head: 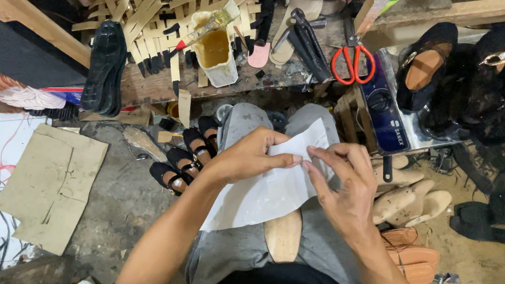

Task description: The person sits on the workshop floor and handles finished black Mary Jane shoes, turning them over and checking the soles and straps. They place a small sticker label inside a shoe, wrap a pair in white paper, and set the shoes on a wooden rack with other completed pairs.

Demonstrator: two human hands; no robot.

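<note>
1. Where the view looks down onto the lap of a seated person in grey trousers [238, 243], a white sheet [273, 189] of thin material is held by both bare hands above the knees
2. The left hand [248, 157] is closed on the sheet's far edge, its thumb and fingertips pinched together on the material; the right hand [345, 179] is closed on the same edge just beside it, so that the fingertips of the two hands nearly touch
3. A pale wooden shoe form [283, 234] lies on the lap beneath the sheet, only its near end showing, which suggests the sheet is draped over it so it can be shaped or measured against it
4. On the floor to the left of the knees, black open-toed shoes [182, 157] are lined up in a row, near the left forearm
5. To the right, more pale shoe forms [407, 199] and orange insoles [411, 257] lie stacked, within reach of the right hand
6. On the far workbench stand a cream tub of amber glue [216, 49] with a brush resting in it, red-handled scissors [353, 63], black pliers [305, 41], and a fan of tan straps [154, 14]
7. A black shoe sole [105, 67] stands on edge at the far left, and flat cardboard pieces [51, 186] lie on the floor at the near left
</note>
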